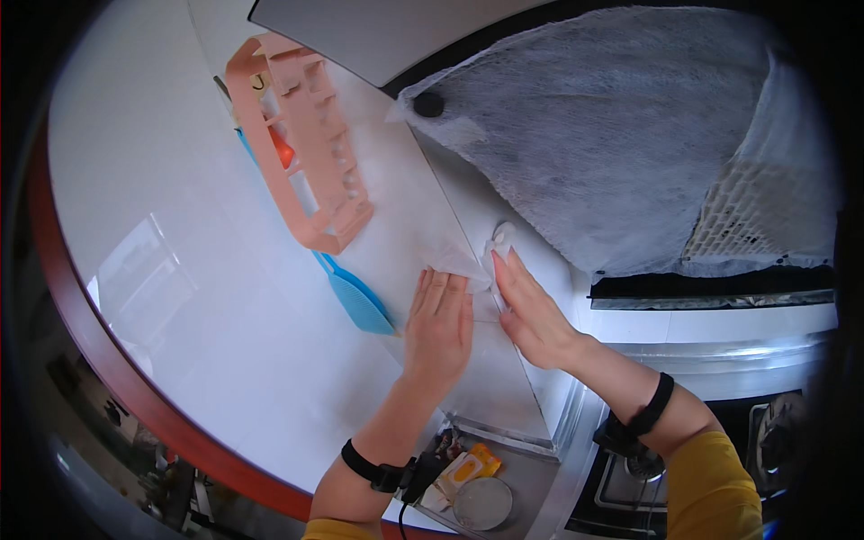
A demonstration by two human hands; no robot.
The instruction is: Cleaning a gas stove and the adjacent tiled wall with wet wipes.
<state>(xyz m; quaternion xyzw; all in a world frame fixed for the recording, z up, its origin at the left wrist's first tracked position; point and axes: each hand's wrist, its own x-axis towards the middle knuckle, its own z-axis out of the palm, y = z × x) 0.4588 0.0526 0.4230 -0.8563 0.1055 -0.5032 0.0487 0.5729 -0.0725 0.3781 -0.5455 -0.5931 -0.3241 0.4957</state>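
Note:
My left hand (439,324) lies flat, fingers stretched, on the white tiled wall, over a thin white cloth or wipe (453,264) that shows beyond its fingertips. My right hand (533,307) presses against the adjoining wall face just around the corner edge, and a crumpled white piece (499,236) shows at its fingertips. Whether the two white pieces are joined, I cannot tell. Left of my hands, a pink plastic rack (304,148) is mounted on the wall, with a blue mesh fly swatter (358,300) hanging below it and an orange item (282,147) inside.
A range hood covered with white filter fabric (607,135) is at the upper right. Below it, a gas stove (634,482) sits at the lower right. A counter (526,472) holds a yellow wipes pack (480,460) and a round lid (482,503). A red-brown trim (169,432) curves along the left.

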